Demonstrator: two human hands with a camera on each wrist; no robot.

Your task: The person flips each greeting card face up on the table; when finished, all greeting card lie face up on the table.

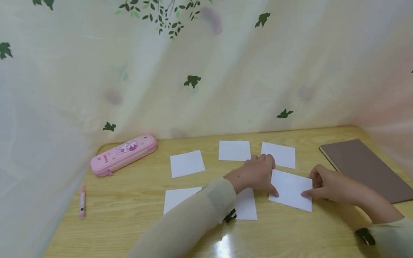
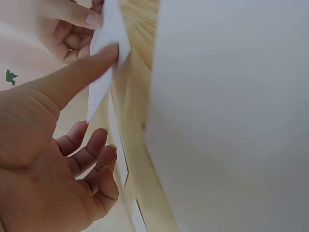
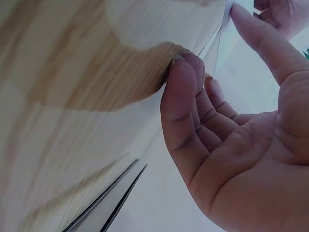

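Observation:
A blank white paper card [image 1: 292, 190] lies between my two hands, right of the table's middle. With the thumb on its face and the fingers at its far left corner, my left hand [image 1: 255, 173] holds the card's left side. My right hand [image 1: 329, 185] pinches the right edge, its thumb on top and its other fingers curled. In the left wrist view the card [image 2: 102, 72] is seen nearly edge-on, under the left thumb [image 2: 82, 77]. The right wrist view shows the right hand's curled fingers [image 3: 181, 101] close to the wood; part of the grip is hidden there.
More white cards lie behind, such as the back-middle card [image 1: 234, 150] and back-left card [image 1: 187, 163]. The left forearm partly covers two front cards. A pink pencil case [image 1: 124, 155] and a pink-and-white pen [image 1: 83, 202] lie left; a brown notebook [image 1: 368, 171] lies right.

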